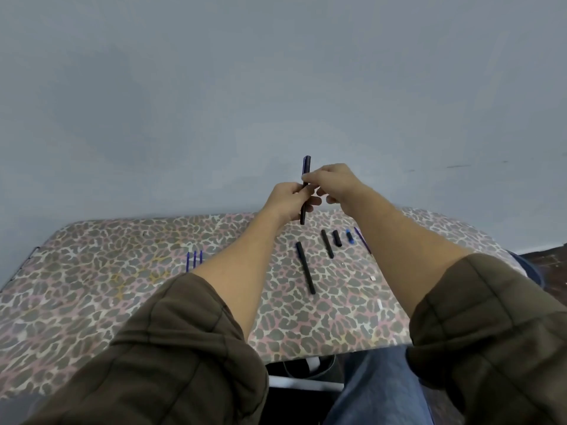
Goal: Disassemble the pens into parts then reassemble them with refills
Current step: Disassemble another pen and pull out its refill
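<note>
held pen point(306, 165): in the air above the bench's point(92, 271) far edge, long axis near upright, blue-tinged end on top
left hand point(288, 200): fingers point(299, 193) curled round the lower half; the bottom end sticks out below
right hand point(334, 183): fingers point(309, 179) pinch the shaft just above the left hand; the top end is free
key relation: the hands touch, right over left, both on one shaft; I judge the next move is a pull or twist along that upright axis
nearer hand: both equally on it
lying pen point(305, 268): one, mid-bench
barrel point(327, 243): one, just right of it
cap point(337, 238): one
blue piece point(349, 236): one
refills point(194, 259): three, side by side, towards the left edge
thin rod point(362, 239): one, partly hidden by the right forearm, perhaps a fourth refill
</note>
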`<state>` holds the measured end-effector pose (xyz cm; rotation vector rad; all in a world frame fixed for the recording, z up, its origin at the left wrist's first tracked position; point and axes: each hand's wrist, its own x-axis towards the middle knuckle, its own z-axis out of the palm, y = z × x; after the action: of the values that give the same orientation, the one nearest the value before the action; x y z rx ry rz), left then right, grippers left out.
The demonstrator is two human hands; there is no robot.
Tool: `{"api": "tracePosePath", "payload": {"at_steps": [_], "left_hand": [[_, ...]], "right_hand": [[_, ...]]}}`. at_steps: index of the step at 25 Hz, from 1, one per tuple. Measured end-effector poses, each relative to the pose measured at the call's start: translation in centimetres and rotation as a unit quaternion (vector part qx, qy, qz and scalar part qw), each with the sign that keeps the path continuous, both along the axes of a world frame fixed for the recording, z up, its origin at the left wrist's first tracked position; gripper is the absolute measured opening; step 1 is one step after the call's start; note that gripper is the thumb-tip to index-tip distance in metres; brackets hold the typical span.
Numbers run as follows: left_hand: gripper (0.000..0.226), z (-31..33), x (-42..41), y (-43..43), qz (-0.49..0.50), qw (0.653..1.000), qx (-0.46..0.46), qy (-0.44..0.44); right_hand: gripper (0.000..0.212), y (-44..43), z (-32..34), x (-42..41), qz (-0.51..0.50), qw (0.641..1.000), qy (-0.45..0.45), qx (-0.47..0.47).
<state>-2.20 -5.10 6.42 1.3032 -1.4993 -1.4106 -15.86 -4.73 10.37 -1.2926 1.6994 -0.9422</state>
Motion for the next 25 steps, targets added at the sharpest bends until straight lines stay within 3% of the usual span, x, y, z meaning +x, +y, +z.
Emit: {"api": "tracePosePath", "payload": {"at_steps": [4,6,9,15,18,22,25], "left_hand": [[0.026,1.5,-0.3,0.5,-0.006,0.999,-0.039,-0.019],[0.028,1.8,-0.5,0.6,-0.007,0.998,-0.053,-0.025],[0.035,2.0,-0.8,0.7,0.019,0.996,-0.088,-0.017],[0.041,2.2,-2.7,1.0,0.032,0.99,-0.123,-0.056],[0.034,1.1,-3.9,1.6,-0.036,0.989,-0.121,-0.072],[0.037,-1.0,-4.7,2.4,0.004,0.989,-0.122,-0.078],[0.039,-0.8,-3.9,1.1,0.067,0.988,-0.112,-0.076]], "right_hand": [[0.014,0.7,1.4,0.7,-0.007,0.996,-0.022,-0.086],[0.017,0.9,1.6,1.0,-0.01,0.993,-0.041,-0.112],[0.024,1.2,1.8,1.1,0.006,0.991,-0.068,-0.117],[0.025,0.5,2.3,0.6,-0.012,0.995,-0.007,-0.098],[0.022,-0.3,4.0,-1.2,-0.107,0.983,-0.081,-0.126],[0.021,-0.7,4.6,-4.8,-0.092,0.989,0.03,-0.113],[0.028,0.0,0.7,-6.2,-0.086,0.992,0.088,-0.022]]}}
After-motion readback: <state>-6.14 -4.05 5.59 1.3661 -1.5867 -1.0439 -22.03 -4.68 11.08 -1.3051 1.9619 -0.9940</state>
